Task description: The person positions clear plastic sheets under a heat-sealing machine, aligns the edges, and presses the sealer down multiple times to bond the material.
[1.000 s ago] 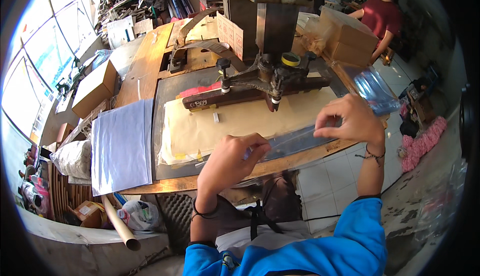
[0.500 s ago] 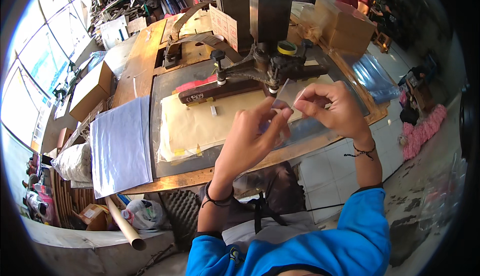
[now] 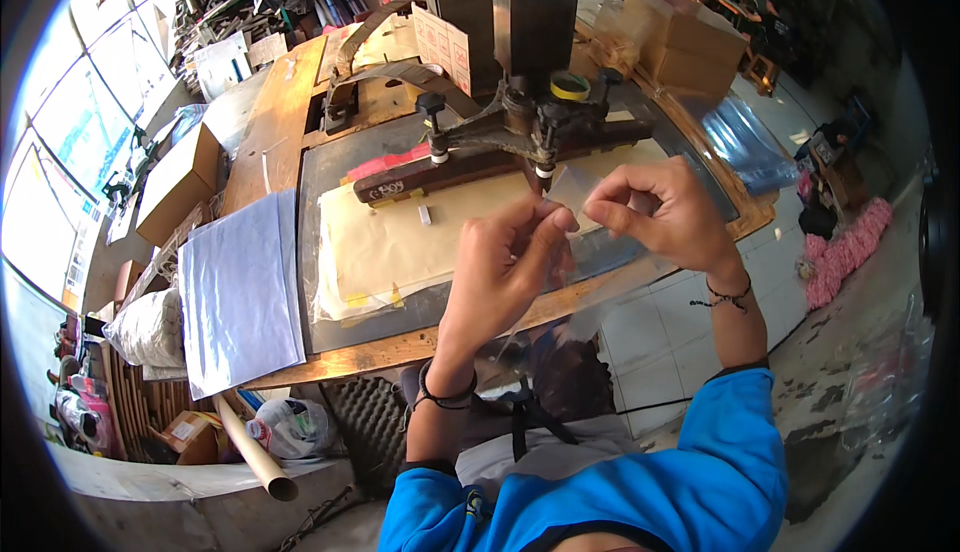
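Note:
My left hand (image 3: 508, 264) is closed in a pinch, thumb against the fingers, on a thin clear plastic sheet (image 3: 572, 188). Close by on its right, my right hand (image 3: 655, 210) pinches the same sheet between thumb and forefinger. The see-through film rises to a corner between the hands and seems to hang below them over the table edge; its full outline is hard to make out. Just beyond the hands is a press head with a dark bar (image 3: 400, 184), over tan paper (image 3: 385, 252) taped to a dark board. A small whitish block (image 3: 424, 215) rests on the paper.
At the left lies a stack of clear bluish plastic sheets (image 3: 240, 292), partly over the table edge. A cardboard box (image 3: 180, 184) stands beyond it. Another box (image 3: 690, 47) and blue-tinted film (image 3: 745, 147) are at the right. A yellow tape roll (image 3: 570, 87) sits on the press.
My left hand has turned slightly and its fingers have drawn closer together on the film. My right hand keeps its pinch in nearly the same place. The whole view has shifted a little.

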Tool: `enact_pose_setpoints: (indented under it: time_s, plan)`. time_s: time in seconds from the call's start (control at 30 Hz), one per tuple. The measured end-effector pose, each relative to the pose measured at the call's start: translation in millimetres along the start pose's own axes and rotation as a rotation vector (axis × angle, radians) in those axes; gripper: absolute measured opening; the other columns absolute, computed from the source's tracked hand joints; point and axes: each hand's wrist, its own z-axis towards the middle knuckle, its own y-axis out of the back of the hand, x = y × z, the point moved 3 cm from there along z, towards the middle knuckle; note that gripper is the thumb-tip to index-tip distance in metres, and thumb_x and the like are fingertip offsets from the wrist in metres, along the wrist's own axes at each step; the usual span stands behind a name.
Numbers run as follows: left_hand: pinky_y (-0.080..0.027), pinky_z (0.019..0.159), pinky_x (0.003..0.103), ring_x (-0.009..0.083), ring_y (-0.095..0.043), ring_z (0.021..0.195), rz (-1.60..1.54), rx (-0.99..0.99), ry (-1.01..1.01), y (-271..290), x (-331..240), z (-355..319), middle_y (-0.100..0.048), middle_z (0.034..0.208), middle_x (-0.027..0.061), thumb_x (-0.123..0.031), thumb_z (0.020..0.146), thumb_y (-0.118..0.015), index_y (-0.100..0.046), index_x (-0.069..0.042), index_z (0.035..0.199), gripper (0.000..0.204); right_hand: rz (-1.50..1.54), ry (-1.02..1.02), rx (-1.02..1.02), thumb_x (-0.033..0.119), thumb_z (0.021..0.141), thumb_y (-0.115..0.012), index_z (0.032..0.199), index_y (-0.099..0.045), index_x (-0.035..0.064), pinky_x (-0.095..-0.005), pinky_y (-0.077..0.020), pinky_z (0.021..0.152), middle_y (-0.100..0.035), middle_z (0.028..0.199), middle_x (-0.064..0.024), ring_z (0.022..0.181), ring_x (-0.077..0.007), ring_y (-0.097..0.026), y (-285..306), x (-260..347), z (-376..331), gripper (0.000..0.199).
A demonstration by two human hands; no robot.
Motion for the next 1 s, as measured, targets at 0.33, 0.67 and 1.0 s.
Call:
enact_pose_setpoints:
  time_s: [0.33,0.67,1.0]
  plan:
    - [-0.048,0.062,0.023,0.0053,-0.061,0.07,0.123,0.0,0.009,-5,11,-6,-0.067,0.074,0.0015,-0.013,0.101,-0.069,-0.068,0.003,0.105,0.017,-0.039,0.027,0.004,0.02,0.096,-0.074,0.097,-0.076,0.0039,-0.025,-0.0409,0.051,-0.076,0.081,-0.004,0.054,-0.0059,-0.053,-13,-3,1,0.016]
    - [-0.046,0.059,0.029,0.01,-0.055,0.06,0.291,-0.008,-0.022,8,11,-29,-0.065,0.068,0.0077,-0.015,0.096,-0.074,-0.069,0.004,0.096,0.02,-0.115,0.042,-0.131,0.02,0.096,-0.075,0.094,-0.076,0.0038,-0.024,-0.0377,0.049,-0.07,0.07,-0.0018,0.052,-0.0036,-0.053,-7,-7,0,0.017]
    - [-0.049,0.059,0.03,0.0133,-0.061,0.06,0.348,0.038,0.051,23,14,-55,-0.069,0.071,0.0108,-0.018,0.095,-0.076,-0.072,0.002,0.098,0.021,-0.113,0.047,-0.407,0.024,0.099,-0.074,0.095,-0.075,0.0038,-0.0202,-0.0355,0.053,-0.064,0.066,0.0021,0.058,-0.0009,-0.051,30,-39,-14,0.021]
